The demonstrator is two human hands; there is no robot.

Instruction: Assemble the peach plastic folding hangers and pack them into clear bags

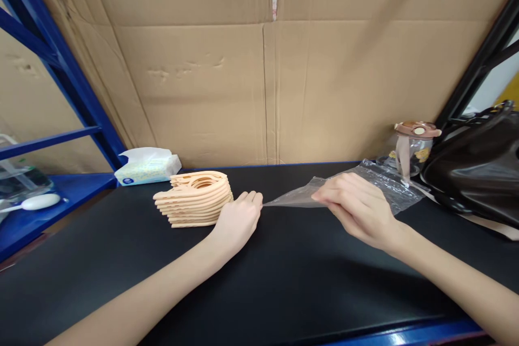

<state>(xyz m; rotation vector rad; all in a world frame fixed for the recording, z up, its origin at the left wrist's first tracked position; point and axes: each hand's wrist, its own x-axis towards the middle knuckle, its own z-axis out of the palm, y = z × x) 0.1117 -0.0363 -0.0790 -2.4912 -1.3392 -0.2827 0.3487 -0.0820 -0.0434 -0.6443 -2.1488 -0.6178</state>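
Your left hand [240, 218] and right hand [360, 208] pinch thin, clear plastic film [294, 197], seemingly to tension it, beside stacked peach, looped plastic pieces [194, 204] toward the black tabletop [284, 275]'s back edge.

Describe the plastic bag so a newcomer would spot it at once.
Find the black tabletop in front of the cardboard wall. Right of its middle, the plastic bag stretches from the left hand past the right hand, towards the bottle. It is thin, crinkled and see-through; the bottle is also clear but has a brown lid, while the stack on the left is peach-coloured.
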